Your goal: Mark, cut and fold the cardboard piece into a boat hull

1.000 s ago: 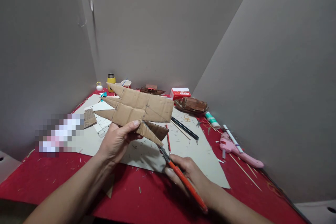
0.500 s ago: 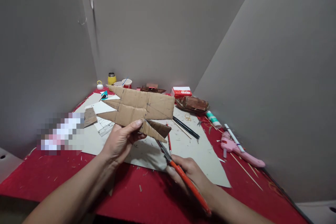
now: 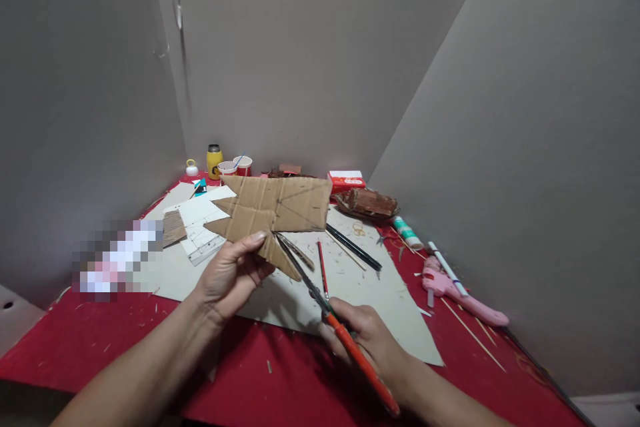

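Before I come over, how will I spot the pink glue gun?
Find the red table, then follow its right side. The pink glue gun lies nearer the camera than the green and white bottle. Thin wooden sticks lie beside it, but only it is pink and chunky, with a white pen across it.

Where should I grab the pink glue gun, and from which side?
Probably by the handle of the pink glue gun, from above on the near side: it is slim and extends toward you, while the white pen lies across the body and the wall crowds the right.
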Demonstrator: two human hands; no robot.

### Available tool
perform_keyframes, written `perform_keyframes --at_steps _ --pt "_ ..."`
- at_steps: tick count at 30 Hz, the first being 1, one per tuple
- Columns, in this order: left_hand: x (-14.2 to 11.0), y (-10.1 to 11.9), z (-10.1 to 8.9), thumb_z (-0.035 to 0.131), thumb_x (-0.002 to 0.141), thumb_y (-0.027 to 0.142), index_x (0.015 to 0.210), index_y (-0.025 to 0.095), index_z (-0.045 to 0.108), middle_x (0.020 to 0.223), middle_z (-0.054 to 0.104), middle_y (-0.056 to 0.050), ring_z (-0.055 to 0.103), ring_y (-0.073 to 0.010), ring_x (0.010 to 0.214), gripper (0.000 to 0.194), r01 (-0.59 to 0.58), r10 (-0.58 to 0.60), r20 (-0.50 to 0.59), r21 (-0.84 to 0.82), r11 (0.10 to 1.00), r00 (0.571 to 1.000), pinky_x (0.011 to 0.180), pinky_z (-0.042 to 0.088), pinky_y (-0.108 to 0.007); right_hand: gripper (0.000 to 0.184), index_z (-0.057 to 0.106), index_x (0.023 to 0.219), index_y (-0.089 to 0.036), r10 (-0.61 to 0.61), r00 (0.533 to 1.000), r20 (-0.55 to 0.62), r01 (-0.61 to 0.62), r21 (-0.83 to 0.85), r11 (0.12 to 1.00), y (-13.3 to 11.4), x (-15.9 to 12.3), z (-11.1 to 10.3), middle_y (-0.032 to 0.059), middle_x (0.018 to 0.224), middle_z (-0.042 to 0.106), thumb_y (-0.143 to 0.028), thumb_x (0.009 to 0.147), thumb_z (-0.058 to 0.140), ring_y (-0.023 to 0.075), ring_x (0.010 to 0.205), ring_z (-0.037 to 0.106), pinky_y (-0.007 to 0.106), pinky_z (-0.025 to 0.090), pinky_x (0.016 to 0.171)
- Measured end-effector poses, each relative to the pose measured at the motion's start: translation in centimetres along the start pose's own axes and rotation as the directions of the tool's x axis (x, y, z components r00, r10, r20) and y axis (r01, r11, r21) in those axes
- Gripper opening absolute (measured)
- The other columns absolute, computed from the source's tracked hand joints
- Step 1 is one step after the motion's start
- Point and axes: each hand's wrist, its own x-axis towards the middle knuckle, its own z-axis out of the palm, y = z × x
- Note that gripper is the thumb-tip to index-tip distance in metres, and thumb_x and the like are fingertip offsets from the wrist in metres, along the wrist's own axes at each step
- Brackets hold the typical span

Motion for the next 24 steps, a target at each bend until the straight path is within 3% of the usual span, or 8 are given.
perform_keyframes --at_steps 3,8,13,18,24 --pt "-0.1 0.8 0.1 0.075 0.066 0.011 0.081 0.015 0.070 0.082 0.076 -0.004 0.072 -0.0163 0.074 0.016 -0.074 0.073 0.038 0.005 0.997 0.997 0.062 0.059 -0.023 0.040 0.045 0.064 -0.020 0.063 0.995 -0.072 -0.054 0.124 0.991 0.1 0.2 -0.3 -0.0078 0.053 0.035 -0.041 0.077 0.075 0.0078 0.049 0.026 0.024 0.023 0.045" --pt "-0.4 1.2 0.1 0.080 0.066 0.016 0.105 0.018 0.071 0.087 0.077 -0.002 0.072 -0.0151 0.077 0.040 -0.191 0.182 0.099 0.086 0.978 0.978 0.069 0.059 -0.023 0.043 0.047 0.069 -0.020 0.159 0.977 -0.144 -0.096 0.371 0.924 0.6 0.2 -0.5 -0.0079 0.049 0.040 -0.056 0.087 0.061 0.0073 0.042 0.033 0.020 0.029 0.040" --pt "-0.3 -0.3 -0.2 0.084 0.066 0.023 0.108 0.016 0.071 0.092 0.076 -0.005 0.069 -0.0153 0.072 0.045 -0.112 0.072 0.169 0.244 0.963 0.983 0.062 0.057 -0.024 0.052 0.053 0.070 -0.018 0.244 0.964 -0.102 -0.124 0.643 0.756 0.1 0.7 0.2 -0.0057 0.050 0.053 -0.069 0.076 0.065 0.0063 0.035 0.044 0.023 0.050 0.047" --pt "-0.1 -2.0 -0.3 0.081 0.071 0.028 0.104 0.015 0.072 0.098 0.075 -0.008 0.069 -0.0185 0.079 0.036 -0.062 -0.034 0.268 0.341 0.938 0.963 0.067 0.058 -0.029 0.058 0.059 0.067 -0.016 0.284 0.959 0.009 -0.180 0.792 0.584 -0.7 1.1 1.1 -0.0027 0.043 0.055 -0.072 0.066 0.073 0.0098 0.035 0.051 0.023 0.052 0.043" --pt "0.2 -2.7 -0.4 0.082 0.070 0.029 0.100 0.015 0.073 0.094 0.075 -0.008 0.067 -0.0161 0.079 0.034 -0.029 -0.068 0.257 0.356 0.934 0.964 0.067 0.055 -0.024 0.043 0.063 0.071 -0.014 0.331 0.943 0.042 -0.184 0.892 0.412 -0.7 1.0 1.5 -0.0036 0.044 0.057 -0.052 0.067 0.083 0.0075 0.034 0.048 0.020 0.050 0.040"
